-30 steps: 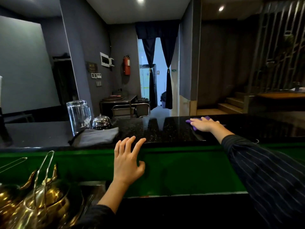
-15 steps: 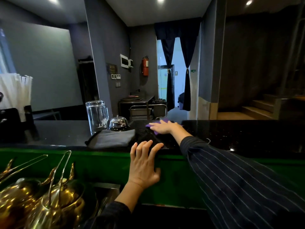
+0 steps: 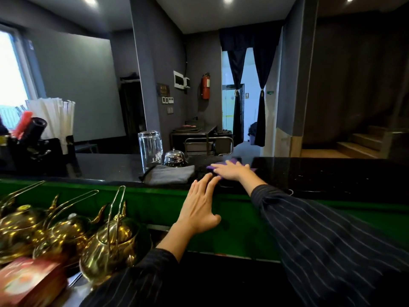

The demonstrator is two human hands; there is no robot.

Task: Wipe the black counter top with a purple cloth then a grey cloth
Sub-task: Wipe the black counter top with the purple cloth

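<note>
- Because it spans the whole view and is the surface to be cleaned, the black table sets where everything else sits; its speckled top lies bare to the right, and the clutter is gathered at the left.
- Brass teapots stand on a lower ledge on the person's side, below the top, so they seem out of the wiping path.
- Left hand: fingers straight and spread, gripping nothing, fingertips resting on the near edge of the table. It looks like a brace for the forward lean.
- Grey cloth: folded flat on the table near its front edge, just left of the working hand, likely parked within reach for the second pass.
- Upturned glass mug: just behind the grey cloth, mouth down.
- Right hand: laid flat, fingers extended rather than curled, pressing down for broad contact.
- Purple cloth: on the table under that hand, showing only around the fingers, so the first wipe is judged under way.
- Service bell: beside the mug, close to the cloth's leftward path.
</note>
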